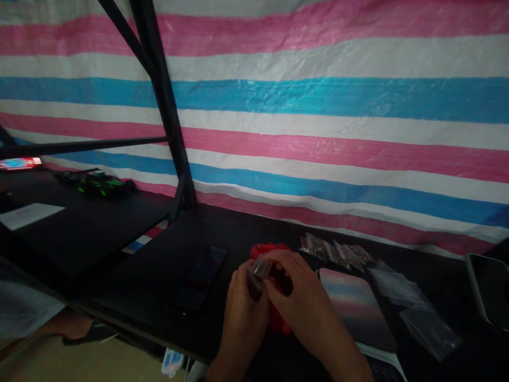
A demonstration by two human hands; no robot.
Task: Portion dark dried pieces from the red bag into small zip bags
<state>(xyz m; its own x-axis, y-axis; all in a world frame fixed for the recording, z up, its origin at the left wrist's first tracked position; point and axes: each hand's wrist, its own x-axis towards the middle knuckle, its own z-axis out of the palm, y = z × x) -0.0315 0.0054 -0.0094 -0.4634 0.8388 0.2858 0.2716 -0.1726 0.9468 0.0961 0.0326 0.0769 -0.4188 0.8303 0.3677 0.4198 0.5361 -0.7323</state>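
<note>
My left hand (pixel 243 307) and my right hand (pixel 304 297) meet over the black table (pixel 159 276), near its front edge. Between the fingertips of both hands sits a small clear plastic bag (pixel 260 268) wrapped around a dark piece. A red object (pixel 274 252), partly hidden by my hands, lies under and behind them; what it is I cannot tell.
A dark phone (pixel 202 276) lies left of my hands. A shiny flat pad (pixel 356 307) lies to the right, with several small clear bags (pixel 338 252) beyond it and a tablet (pixel 491 292) at far right. A black metal post (pixel 167 106) stands left; a green-black toy car (pixel 99 185) sits on the neighbouring table.
</note>
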